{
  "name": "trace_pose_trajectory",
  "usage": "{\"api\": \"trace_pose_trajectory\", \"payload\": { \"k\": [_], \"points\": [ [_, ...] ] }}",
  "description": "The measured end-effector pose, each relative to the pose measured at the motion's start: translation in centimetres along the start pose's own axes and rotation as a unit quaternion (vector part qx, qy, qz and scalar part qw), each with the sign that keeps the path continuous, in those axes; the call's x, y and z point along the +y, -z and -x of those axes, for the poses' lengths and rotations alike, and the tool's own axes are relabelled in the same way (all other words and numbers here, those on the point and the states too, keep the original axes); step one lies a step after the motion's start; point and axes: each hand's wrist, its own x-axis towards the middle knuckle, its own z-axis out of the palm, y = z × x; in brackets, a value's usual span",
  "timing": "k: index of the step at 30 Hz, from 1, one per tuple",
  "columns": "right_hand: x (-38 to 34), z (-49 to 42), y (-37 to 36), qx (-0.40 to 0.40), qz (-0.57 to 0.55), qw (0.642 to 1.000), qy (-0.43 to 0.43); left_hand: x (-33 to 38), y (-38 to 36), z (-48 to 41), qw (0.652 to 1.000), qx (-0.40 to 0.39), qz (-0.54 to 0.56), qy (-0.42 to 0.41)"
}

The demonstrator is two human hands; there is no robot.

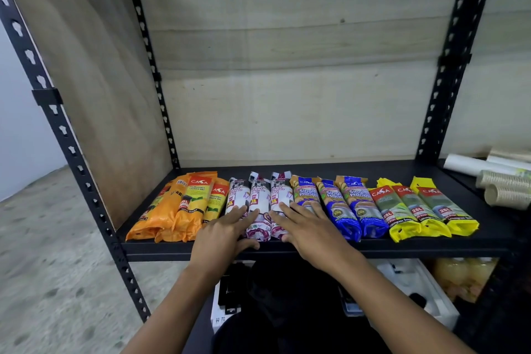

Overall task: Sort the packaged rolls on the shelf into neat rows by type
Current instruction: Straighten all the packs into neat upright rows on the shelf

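**With Both Palms Down, Worker Squares Up Bag Rolls by Type**

As two bare forearms reach up from the bottom of the head view, both hands lie flat on the front of a black metal shelf point(431, 246). L hand point(222, 231) rests palm-down w/ fingers spread over the near end of the leftmost white drawstring roll, thumb on the shelf's front lip. R hand point(309, 227) lies the same way, fingers apart, across the near ends of the rightmost white roll and the first blue one; neither hand grips anything. Just beyond the fingertips, the packaged rolls run side by side in four colour groups, L to R: three orange rolls point(184, 207), one riding on top of the others; three white drawstring rolls point(260, 201); three blue single-handle rolls point(344, 207); three yellow-ended green rolls point(422, 210), fanned slightly rightward. All sit toward the shelf's front half, long axes pointing front to back. Farther R, on a neighbouring shelf, lie stacked paper cups point(502, 185) and white tubes point(471, 165). Behind everything stands a pale board back panel point(287, 80) between the black perforated uprights point(448, 72).
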Motion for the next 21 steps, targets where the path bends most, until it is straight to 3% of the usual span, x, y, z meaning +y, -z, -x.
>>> {"api": "trace_pose_trajectory", "payload": {
  "k": [8,14,18,21],
  "points": [
    [-0.1,0.0,0.2,-0.012,0.003,1.0,-0.007,0.3,-0.4,0.3,1.0,0.025,-0.009,0.0],
    [1.4,2.3,3.5,-0.019,-0.13,0.991,-0.024,3.2,-0.1,0.1,0.998,0.039,0.032,-0.025],
    [3.8,5.5,6.2,0.039,-0.255,0.964,-0.071,6.3,0.3,-1.9,0.994,0.024,0.09,-0.048],
    [5.9,6.9,7.1,0.079,-0.25,0.96,-0.1,8.5,0.2,-3.7,0.989,0.021,0.113,-0.088]
  ]
}}
